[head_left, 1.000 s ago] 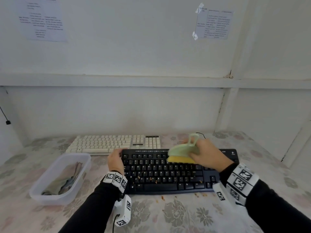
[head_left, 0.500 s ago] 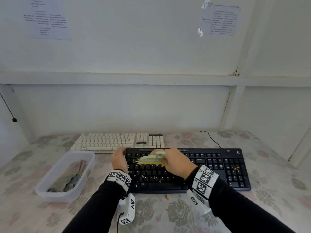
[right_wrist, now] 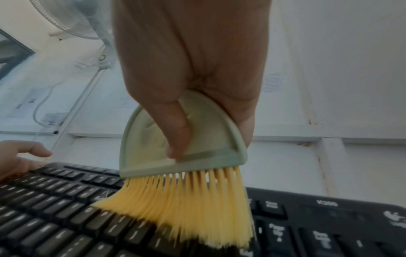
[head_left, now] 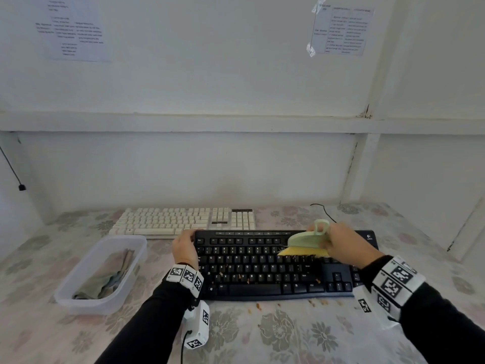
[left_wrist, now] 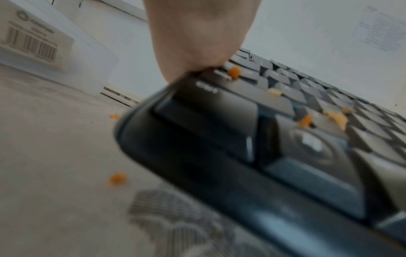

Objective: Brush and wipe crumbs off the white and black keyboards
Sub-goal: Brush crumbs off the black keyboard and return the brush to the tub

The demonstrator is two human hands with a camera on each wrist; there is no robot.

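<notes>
The black keyboard (head_left: pixel 275 266) lies in front of me with orange crumbs (head_left: pixel 238 276) on its lower key rows. My left hand (head_left: pixel 189 236) grips its left end, fingers curled over the far corner. My right hand (head_left: pixel 322 237) holds a pale green brush (head_left: pixel 307 239), whose yellow bristles (head_left: pixel 301 252) press on the keys right of centre. In the right wrist view the brush (right_wrist: pixel 182 139) splays its bristles (right_wrist: pixel 186 208) on the keys. The left wrist view shows crumbs (left_wrist: pixel 234 72) on the keyboard (left_wrist: pixel 241 139). The white keyboard (head_left: pixel 183 222) lies behind, untouched.
A clear plastic tub (head_left: pixel 78 300) with a grey cloth (head_left: pixel 110 277) inside stands left of the keyboards. Loose crumbs (head_left: pixel 258 306) lie on the flowered tablecloth along the black keyboard's front edge. A black cable (head_left: pixel 322 210) runs off behind. The wall stands close behind the white keyboard.
The brush swept from right of centre to the left-centre keys and is now back at the right side. My left hand has stayed on the keyboard's left end.
</notes>
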